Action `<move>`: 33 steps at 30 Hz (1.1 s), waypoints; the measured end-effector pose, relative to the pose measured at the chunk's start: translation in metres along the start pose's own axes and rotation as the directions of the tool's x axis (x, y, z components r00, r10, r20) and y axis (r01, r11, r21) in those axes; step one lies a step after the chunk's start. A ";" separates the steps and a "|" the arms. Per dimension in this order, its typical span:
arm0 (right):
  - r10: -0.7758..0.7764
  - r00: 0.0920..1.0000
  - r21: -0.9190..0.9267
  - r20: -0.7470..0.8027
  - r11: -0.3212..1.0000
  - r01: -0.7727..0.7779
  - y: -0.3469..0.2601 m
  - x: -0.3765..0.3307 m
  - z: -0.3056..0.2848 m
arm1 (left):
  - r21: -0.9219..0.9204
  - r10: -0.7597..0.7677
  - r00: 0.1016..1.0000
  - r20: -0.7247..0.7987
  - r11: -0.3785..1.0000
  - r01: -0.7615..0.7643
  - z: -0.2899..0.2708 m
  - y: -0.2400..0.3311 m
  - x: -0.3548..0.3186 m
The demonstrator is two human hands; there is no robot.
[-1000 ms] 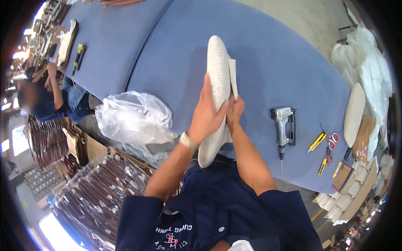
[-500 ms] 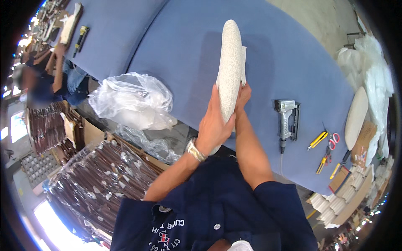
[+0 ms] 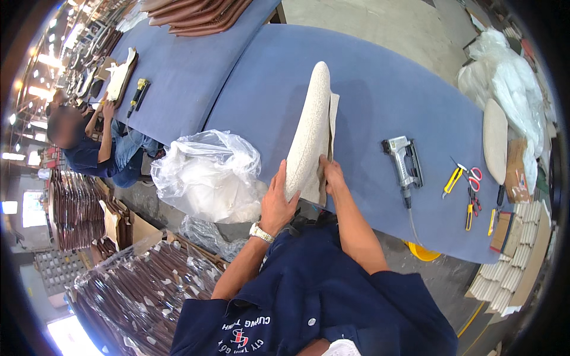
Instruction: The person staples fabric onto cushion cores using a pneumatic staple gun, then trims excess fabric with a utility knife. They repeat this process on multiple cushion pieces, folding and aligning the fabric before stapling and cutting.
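The person is standing at the near edge of a long blue table [image 3: 380,101], holding a cream upholstered seat panel [image 3: 310,130] on its edge so that it is rising away from the body over the tabletop. The left hand [image 3: 278,202] is pressing flat against the panel's left face near its lower end, fingers stretched upward along the textured fabric and thumb spread, the wrist wearing a metal watch [image 3: 261,232]. The left forearm is coming up from the lower left, bent at the elbow. The right hand [image 3: 332,177] is gripping the panel's lower right side, its fingers curling around the loose fabric edge there, with the right forearm running straight up from the dark blue shirt. Both hands are clamping the panel between them.

On the table to the right, a grey staple gun [image 3: 404,163] is lying well apart from the hands, and further right are a yellow utility knife [image 3: 452,180] and red-handled scissors [image 3: 475,175]. A crumpled clear plastic bag [image 3: 208,175] is sitting just left of the left hand. Another person [image 3: 89,142] is sitting at the far left.
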State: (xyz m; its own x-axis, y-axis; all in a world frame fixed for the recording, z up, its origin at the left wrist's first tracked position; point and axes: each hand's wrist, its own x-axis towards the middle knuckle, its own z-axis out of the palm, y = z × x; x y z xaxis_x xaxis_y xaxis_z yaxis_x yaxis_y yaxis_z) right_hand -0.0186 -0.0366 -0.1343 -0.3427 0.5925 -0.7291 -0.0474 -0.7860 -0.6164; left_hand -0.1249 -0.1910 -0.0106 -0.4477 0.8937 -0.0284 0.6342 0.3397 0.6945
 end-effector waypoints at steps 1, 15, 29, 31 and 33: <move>-0.016 0.999 0.027 -0.050 0.999 0.017 -0.004 -0.001 0.008 | 0.012 0.015 0.999 -0.030 1.000 -0.015 0.000 -0.005 -0.003; -0.354 0.820 -0.517 -0.449 0.852 0.085 -0.127 0.143 0.057 | 0.023 -0.030 0.994 0.107 0.999 0.027 -0.018 0.002 0.057; -0.524 0.813 -0.367 -0.254 0.830 0.420 -0.097 0.157 0.045 | 0.020 -0.149 0.953 0.263 0.989 0.149 0.026 0.059 0.340; -0.538 0.804 -0.360 -0.255 0.824 0.437 -0.089 0.157 0.052 | -0.038 -0.101 0.983 0.155 0.993 0.108 0.021 0.045 0.283; -0.582 0.769 -0.470 -0.265 0.774 0.424 -0.089 0.164 0.039 | -0.083 -0.133 0.977 0.168 0.986 0.148 0.005 0.046 0.206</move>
State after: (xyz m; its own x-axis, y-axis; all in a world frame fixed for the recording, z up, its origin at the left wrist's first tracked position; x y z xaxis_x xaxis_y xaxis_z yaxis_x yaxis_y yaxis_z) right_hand -0.1071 0.1238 -0.1872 0.0129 0.9597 -0.2808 0.2585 -0.2745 -0.9262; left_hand -0.1848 0.0106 0.0120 -0.4157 0.8771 -0.2405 0.5067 0.4430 0.7396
